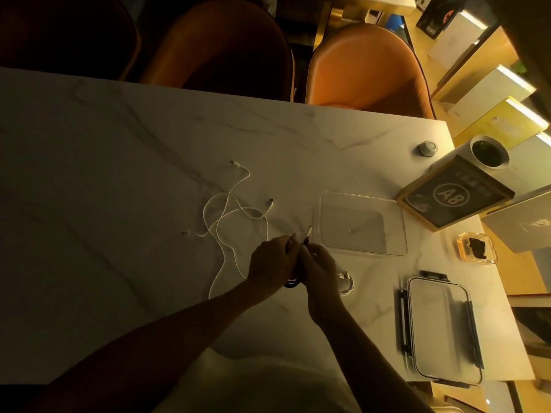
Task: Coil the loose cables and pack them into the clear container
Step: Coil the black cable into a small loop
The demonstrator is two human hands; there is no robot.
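Observation:
Loose white cables [229, 216] lie tangled on the marble table [104, 174], left of the clear container [362, 223], which stands open with nothing in it. My left hand [272, 262] and my right hand [320, 265] meet just below the container's near-left corner. Together they hold a dark cable [293, 283], whose coil shows beneath my hands. Its plug end [308, 234] sticks up between my fingers.
The container's lid [444, 329] with dark clips lies at the near right. A glass [344, 283] sits beside my right hand. An ashtray [477, 247], an "A8" sign [456, 198], a white pot [489, 153] and a small knob [427, 148] stand along the right edge. Orange chairs [366, 67] line the far side.

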